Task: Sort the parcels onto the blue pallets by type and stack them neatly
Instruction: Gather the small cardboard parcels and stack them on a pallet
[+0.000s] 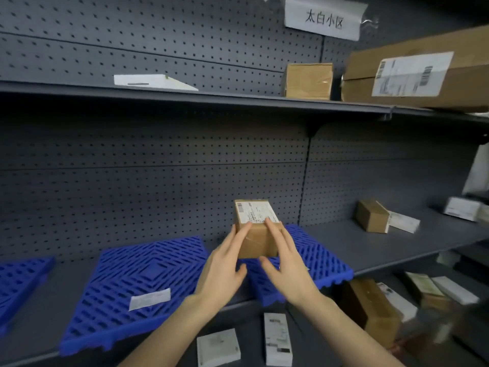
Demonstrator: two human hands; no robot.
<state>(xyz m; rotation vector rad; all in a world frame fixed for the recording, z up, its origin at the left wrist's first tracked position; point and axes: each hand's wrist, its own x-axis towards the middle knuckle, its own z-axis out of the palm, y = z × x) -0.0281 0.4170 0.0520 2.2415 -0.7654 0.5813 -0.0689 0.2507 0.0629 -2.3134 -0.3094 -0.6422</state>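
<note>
A small brown cardboard box [258, 235] with a white shipping label on top stands on the right blue pallet [321, 256] on the middle shelf. My left hand [225, 266] lies against the box's left side with straight fingers, the fingertips reaching the label. My right hand [284, 260] lies against its right side the same way, thumb spread below the box. A second blue pallet [132, 282] sits to the left with a flat white parcel [149, 298] on it. A third blue pallet [18, 284] shows at the far left edge.
A brown box [371, 217] and white parcels [403, 221] lie further right on the same shelf. The upper shelf [238, 100] carries a white flat parcel [154, 82], a small brown box [308, 80] and a large labelled carton [418, 78]. Several boxes lie on the shelf below.
</note>
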